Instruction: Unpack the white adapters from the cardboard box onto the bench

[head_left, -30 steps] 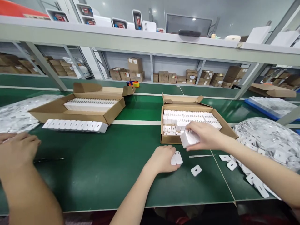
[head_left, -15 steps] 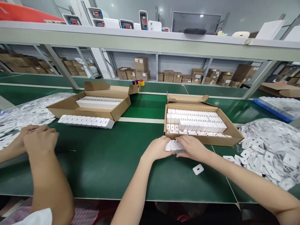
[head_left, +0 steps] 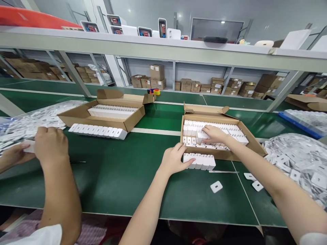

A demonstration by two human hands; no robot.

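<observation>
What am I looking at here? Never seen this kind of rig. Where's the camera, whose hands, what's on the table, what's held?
No machine: a person works bare-handed, seen from a camera worn on that person's head, looking forward and down. The left hand is at the near end of a row of white blocks, thumb across its front. The right hand reaches into an open cardboard box, fingers at the white blocks packed there; whether it grips any is unclear.

On the green tabletop also lie a loose white plate, a slim tool and, to the right, a pile of similar plates in clear plastic. The hands at far left belong to a co-worker, holding a small white piece.
</observation>
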